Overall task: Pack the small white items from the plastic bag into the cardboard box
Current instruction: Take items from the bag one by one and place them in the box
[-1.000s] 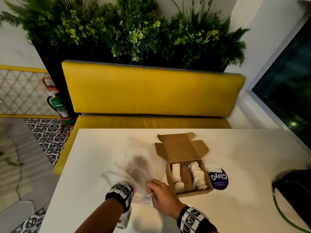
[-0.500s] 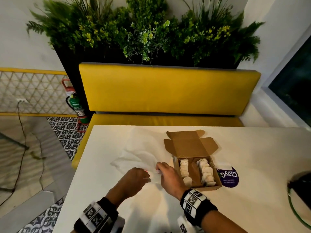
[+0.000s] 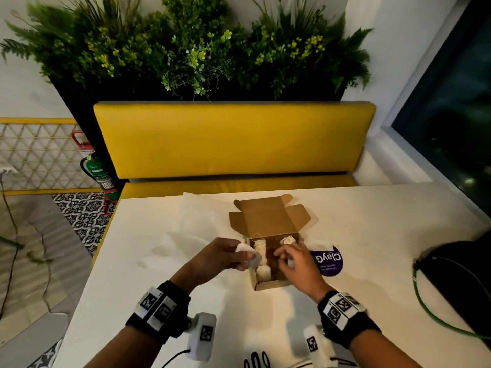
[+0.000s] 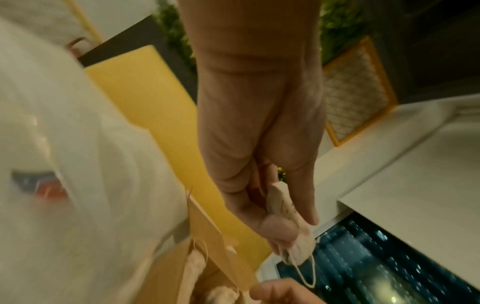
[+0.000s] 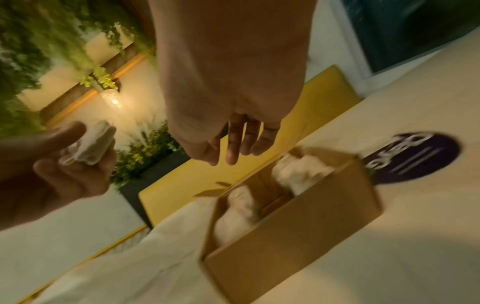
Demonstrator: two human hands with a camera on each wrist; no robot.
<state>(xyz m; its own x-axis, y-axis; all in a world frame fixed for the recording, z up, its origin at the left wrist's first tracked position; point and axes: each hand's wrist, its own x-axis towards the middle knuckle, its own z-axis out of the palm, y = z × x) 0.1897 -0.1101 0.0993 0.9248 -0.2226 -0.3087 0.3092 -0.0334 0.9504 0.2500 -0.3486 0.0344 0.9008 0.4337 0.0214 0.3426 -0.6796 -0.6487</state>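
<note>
An open cardboard box (image 3: 268, 284) stands mid-table with its lid flaps up, and two rows of small white items (image 3: 259, 245) lie inside. My left hand (image 3: 239, 258) hovers at the box's left edge, pinching a small white item (image 4: 291, 236) with a string loop. My right hand (image 3: 285, 257) hangs over the box interior with relaxed fingers (image 5: 233, 148) that hold nothing. The clear plastic bag (image 3: 186, 224) lies flat on the table to the left of the box (image 5: 298, 226). In the right wrist view my left hand (image 5: 52, 174) holds its white item (image 5: 91, 148).
A round purple sticker (image 3: 328, 261) lies just right of the box. At the table's right edge sits a black object (image 3: 457, 274) with a green cable (image 3: 435, 320). A yellow bench (image 3: 233, 139) runs behind the table. The table's left edge drops to the floor.
Both hands left the plastic bag and moved right to the box. The left hand now holds a white item at the box's edge, and the right hand is over the box.
</note>
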